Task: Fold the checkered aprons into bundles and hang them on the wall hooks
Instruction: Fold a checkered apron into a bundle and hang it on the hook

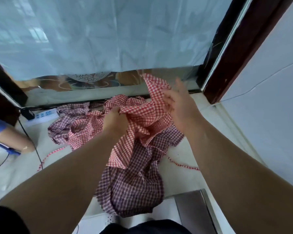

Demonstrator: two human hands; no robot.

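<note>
While I look down through the head camera, two bare forearms reach away from me over a pale tiled floor point(179, 179). The left hand point(115, 118) has its grip clamped on a bunched fold of a red checked apron point(142, 114), with the fingers curled into the cloth. The right hand point(180, 103) is farther away and to the right, against the raised far corner of the same apron. That hand is blurred, so I cannot tell whether its grip is closed on the cloth or only touching it.

The red apron hangs crumpled between the two hands, and a loose panel of it drops toward me below the left hand. Beneath it on the floor lies a purple checked apron point(134, 186), rumpled and stretching from the middle to the near edge. More checked cloth point(64, 125), purple and red, is heaped to the left of the hands and touches the rest. A thin red checked tie point(183, 165) trails over the floor on the right.

At the far left a white power strip point(42, 115) sits on the floor, with a black cable point(32, 142) running toward me. A pale curtain point(108, 39) fills the far side, beside a dark wooden frame point(227, 56) and a white wall point(269, 81) on the right.
</note>
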